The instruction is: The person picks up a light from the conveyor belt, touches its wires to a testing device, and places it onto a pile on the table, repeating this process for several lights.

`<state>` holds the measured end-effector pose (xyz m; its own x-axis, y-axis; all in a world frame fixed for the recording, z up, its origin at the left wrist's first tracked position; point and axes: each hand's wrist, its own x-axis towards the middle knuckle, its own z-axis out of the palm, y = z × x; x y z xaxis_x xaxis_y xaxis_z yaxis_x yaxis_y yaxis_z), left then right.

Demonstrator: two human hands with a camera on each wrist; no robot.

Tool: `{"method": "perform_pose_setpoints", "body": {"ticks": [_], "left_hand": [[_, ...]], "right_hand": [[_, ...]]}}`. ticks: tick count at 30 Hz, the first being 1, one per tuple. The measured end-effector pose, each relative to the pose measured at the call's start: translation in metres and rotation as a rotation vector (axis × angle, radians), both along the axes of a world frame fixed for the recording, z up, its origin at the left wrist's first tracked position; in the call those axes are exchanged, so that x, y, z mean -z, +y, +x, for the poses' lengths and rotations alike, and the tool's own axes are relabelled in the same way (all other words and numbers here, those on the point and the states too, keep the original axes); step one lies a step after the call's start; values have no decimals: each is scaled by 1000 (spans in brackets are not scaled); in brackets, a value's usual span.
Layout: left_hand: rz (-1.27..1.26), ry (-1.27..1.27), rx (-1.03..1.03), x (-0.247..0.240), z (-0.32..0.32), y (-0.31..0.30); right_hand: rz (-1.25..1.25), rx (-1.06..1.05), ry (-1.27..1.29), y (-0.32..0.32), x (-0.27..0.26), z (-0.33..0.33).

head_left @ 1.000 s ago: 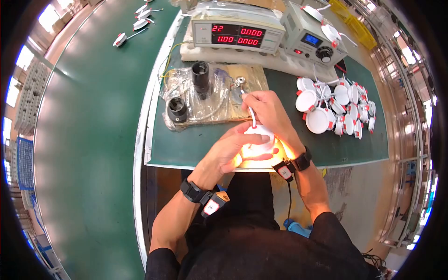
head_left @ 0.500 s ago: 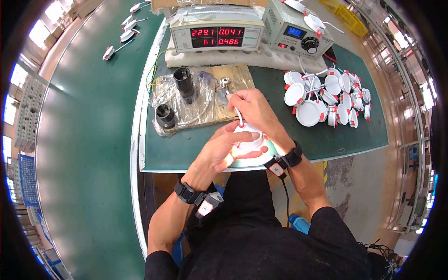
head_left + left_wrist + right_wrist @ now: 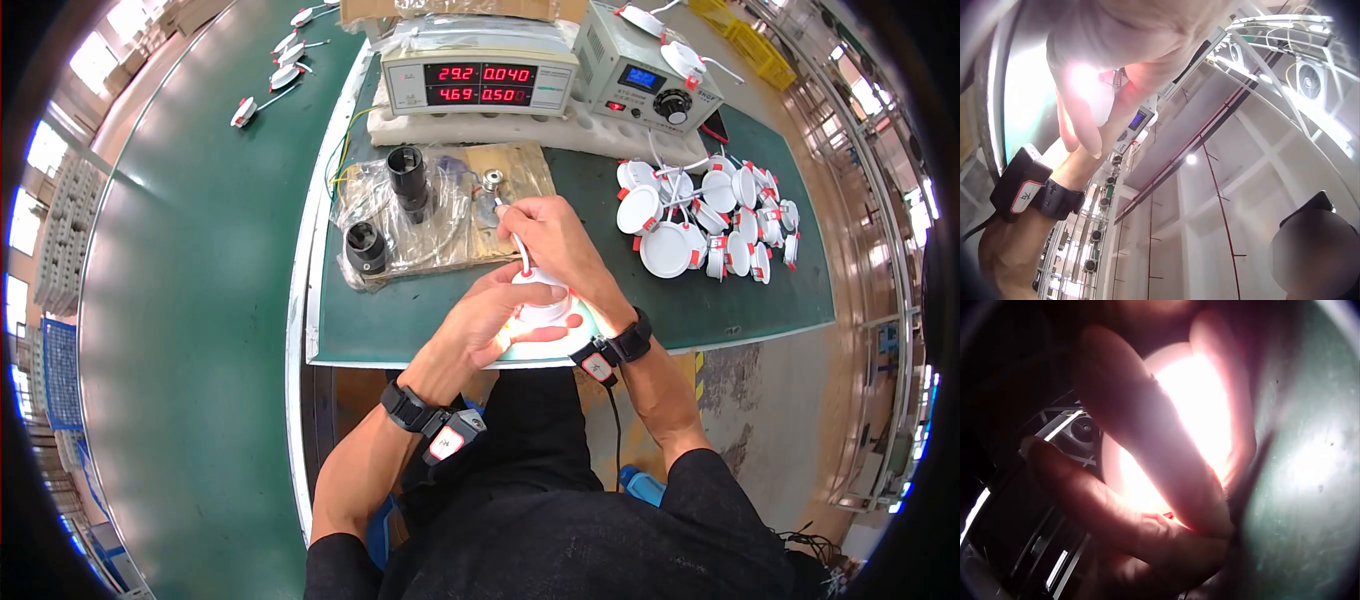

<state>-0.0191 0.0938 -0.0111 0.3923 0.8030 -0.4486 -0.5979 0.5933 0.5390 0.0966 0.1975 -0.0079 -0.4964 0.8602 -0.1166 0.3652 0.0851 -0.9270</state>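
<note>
A lit white round downlight [image 3: 547,309] is gripped in my left hand [image 3: 483,316], thumb across its back and fingers around it. Its bright face shows between the fingers in the right wrist view, a glare [image 3: 1200,403] that washes out detail. From its back a short white cable [image 3: 521,252] runs up to my right hand [image 3: 553,240], which pinches the cable near its end. The fingertips are close to a round metal contact [image 3: 492,178] on the plastic-wrapped board [image 3: 460,250]; the cable's tip is partly hidden.
Two black sockets [image 3: 406,172] stand on the board's left. Behind are a red-digit meter [image 3: 478,86] and a grey control box [image 3: 610,80] with a knob. Several downlights [image 3: 665,250] lie heaped at right; others [image 3: 285,76] sit on the green surface [image 3: 190,260] at left.
The downlight's glow has turned from warm orange to white. Meter readings have risen from mostly zeros to live figures. Both hands keep nearly the same hold while the head view shifts slightly.
</note>
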Motion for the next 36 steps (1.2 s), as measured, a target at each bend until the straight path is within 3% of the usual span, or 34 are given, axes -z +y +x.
{"method": "perform_pose_setpoints", "body": {"ticks": [30, 33, 36], "left_hand": [[-25, -34, -61, 6, 1, -3], [-2, -9, -103, 4, 7, -4], [81, 131, -92, 1, 3, -16]], "right_hand": [[20, 15, -30, 0, 1, -1], [-16, 24, -4, -2, -1, 0], [97, -84, 71, 3, 11, 6]]}}
